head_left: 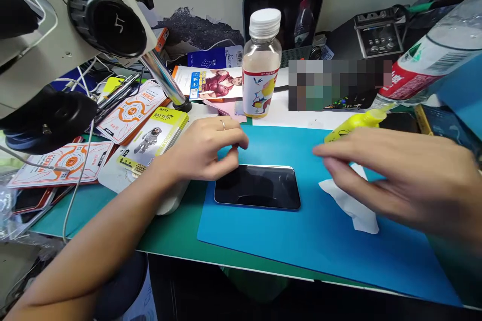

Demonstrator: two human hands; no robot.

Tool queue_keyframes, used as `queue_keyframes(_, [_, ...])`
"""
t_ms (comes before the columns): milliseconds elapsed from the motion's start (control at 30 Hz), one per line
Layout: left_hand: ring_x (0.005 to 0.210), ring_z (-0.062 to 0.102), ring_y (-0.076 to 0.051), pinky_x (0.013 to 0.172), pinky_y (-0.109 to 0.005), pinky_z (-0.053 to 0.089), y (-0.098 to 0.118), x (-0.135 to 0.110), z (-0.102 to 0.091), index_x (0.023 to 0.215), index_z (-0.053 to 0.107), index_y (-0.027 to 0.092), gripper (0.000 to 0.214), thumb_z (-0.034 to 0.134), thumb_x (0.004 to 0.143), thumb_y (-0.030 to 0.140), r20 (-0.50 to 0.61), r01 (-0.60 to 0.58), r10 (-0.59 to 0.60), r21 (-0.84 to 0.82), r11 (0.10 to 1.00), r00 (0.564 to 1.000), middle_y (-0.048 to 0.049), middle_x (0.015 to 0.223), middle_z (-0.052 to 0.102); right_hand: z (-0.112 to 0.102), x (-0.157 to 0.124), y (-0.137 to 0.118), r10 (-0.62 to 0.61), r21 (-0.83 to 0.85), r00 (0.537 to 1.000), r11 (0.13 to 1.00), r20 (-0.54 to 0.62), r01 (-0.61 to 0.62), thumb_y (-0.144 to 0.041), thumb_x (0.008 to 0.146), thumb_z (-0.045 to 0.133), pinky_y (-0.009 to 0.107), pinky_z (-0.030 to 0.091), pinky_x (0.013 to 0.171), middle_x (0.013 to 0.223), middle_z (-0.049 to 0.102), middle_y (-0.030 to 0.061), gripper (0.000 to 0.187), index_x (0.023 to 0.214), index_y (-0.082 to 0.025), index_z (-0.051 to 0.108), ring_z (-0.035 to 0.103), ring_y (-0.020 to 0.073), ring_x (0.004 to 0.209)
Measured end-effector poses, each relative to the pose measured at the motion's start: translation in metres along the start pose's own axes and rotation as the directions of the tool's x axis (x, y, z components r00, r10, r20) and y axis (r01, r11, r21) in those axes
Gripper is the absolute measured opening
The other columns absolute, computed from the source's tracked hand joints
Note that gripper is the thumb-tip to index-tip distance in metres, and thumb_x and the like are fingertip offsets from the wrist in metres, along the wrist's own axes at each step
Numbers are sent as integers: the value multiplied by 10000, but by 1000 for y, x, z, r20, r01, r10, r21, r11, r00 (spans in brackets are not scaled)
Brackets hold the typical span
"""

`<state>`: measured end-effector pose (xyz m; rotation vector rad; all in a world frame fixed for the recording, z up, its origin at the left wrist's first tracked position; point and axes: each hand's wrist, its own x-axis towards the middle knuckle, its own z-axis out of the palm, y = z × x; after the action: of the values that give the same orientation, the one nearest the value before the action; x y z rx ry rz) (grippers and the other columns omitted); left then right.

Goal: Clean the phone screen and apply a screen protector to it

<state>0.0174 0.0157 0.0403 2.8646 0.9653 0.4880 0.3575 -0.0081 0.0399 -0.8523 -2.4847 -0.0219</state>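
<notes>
L hand (pixel 205 149) fingertips on phone (pixel 258 187) corner, grip unclear, R hand (pixel 395 175) fingers spread above white wipe (pixel 356 208), blue mat (pixel 320 246)

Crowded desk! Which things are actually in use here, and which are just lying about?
In use: phone, at the left hand fingertips; white wipe below the right hand; blue mat beneath both.
Lying about, untouched: drink bottle, yellow bottle, battery packs, microscope.

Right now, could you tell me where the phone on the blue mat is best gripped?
Probably by its two long edges near the right end, from above: the phone lies flat, screen up, on the blue mat, and the left hand covers its far-left corner.
</notes>
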Motion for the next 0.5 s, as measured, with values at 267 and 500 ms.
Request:
queue_keyframes(267, [903,687,-282,781,-413,527,0,-9,-5,1088,692,216,369,610,858,493,335,69,-92,78,995,938,-64,981,724,43,10,10,-84,229,992,971,94,61,-291,1015,660,393,611,633,925,804,44,152,1133,-292,756,767,244,761])
queue_keyframes(500, [721,573,-248,658,-408,403,-9,-12,-8,820,562,240,105,468,834,286,222,37,-61,111,993,973,-55,802,623,30,-3,-3,-87,163,996,983,35,80,-266,996,657,414,491,484,748,744,-10,120,1046,-319,753,686,234,584])
